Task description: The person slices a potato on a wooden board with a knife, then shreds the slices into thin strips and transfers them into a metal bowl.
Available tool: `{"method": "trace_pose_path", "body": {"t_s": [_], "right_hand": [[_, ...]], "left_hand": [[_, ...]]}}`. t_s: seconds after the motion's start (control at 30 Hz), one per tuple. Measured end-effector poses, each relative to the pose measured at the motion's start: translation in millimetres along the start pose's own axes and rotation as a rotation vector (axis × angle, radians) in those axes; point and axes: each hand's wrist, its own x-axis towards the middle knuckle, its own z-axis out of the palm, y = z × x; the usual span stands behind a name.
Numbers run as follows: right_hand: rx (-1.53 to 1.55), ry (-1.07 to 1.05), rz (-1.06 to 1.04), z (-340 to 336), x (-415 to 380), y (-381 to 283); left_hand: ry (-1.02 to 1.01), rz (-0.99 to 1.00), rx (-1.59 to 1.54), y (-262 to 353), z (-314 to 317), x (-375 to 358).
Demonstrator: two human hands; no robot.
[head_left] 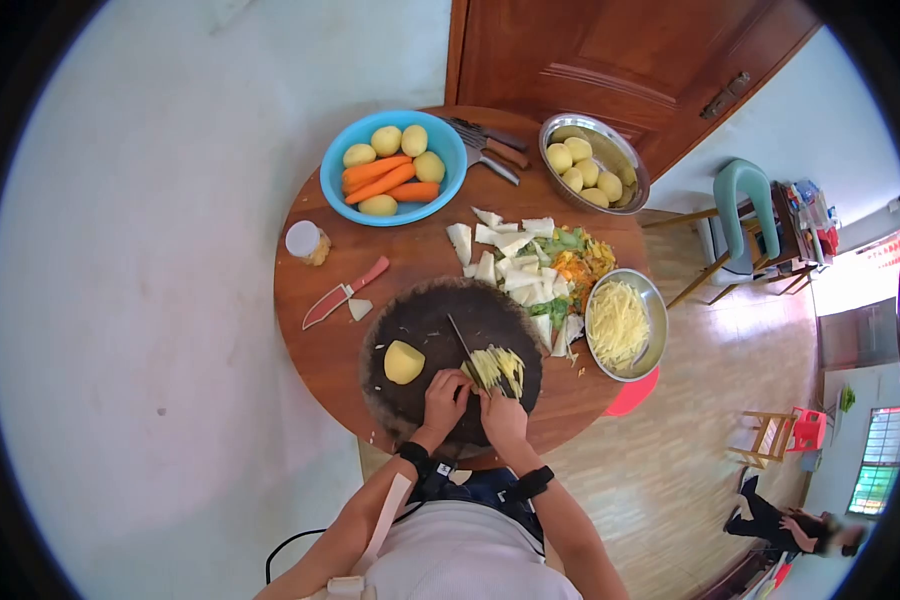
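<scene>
On a dark round cutting board (420,310), my right hand (502,414) is closed around the handle of a knife (460,338), its blade pointing up and away. My left hand (447,400) lies just left of the blade, fingers curled on a piece of potato that they mostly hide. Thin potato strips (500,368) are piled to the right of the blade. A peeled potato piece (404,362) rests on the board's left part, apart from both hands.
Around the board on the wooden table (310,290) are a red knife (345,292), a jar (308,243), a blue basin (336,200) of carrots and potatoes, more knives (495,150), a potato bowl (630,160), vegetable scraps (530,265) and a strip bowl (657,330). A person (785,522) is far right.
</scene>
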Motion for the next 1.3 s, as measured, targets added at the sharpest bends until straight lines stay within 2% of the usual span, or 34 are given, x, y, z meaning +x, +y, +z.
{"method": "trace_pose_path", "body": {"t_s": [0.13,0.27,0.43,0.63,0.83,1.0,1.1,1.3], "right_hand": [[-0.024,-0.026,0.010,-17.2,-21.4,0.3],[-0.043,-0.052,0.003,-1.5,-11.9,5.2],[0.001,0.040,-0.020,2.9,-0.3,4.2],[-0.079,-0.021,-0.037,-9.2,-23.0,7.9],[-0.034,0.036,-0.048,9.0,10.8,-2.8],[-0.001,0.072,-0.069,5.0,13.0,-0.1],[0.006,0.061,-0.064,5.5,9.5,0.0],[0.042,0.058,-0.082,-3.2,8.6,3.5]], "left_hand": [[0.043,-0.006,-0.004,-0.1,0.7,-1.9],[0.007,-0.001,-0.015,-1.6,0.5,-0.9],[-0.004,0.023,-0.001,-1.2,1.6,-0.8],[0.018,0.004,-0.008,0.3,-1.1,-0.4],[-0.028,0.034,-0.009,0.0,-3.3,-1.1],[0.032,0.047,0.040,6.6,-6.7,-5.7],[-0.040,0.019,0.065,4.3,-3.0,-6.5],[-0.018,0.020,0.036,1.9,-2.5,-7.1]]}}
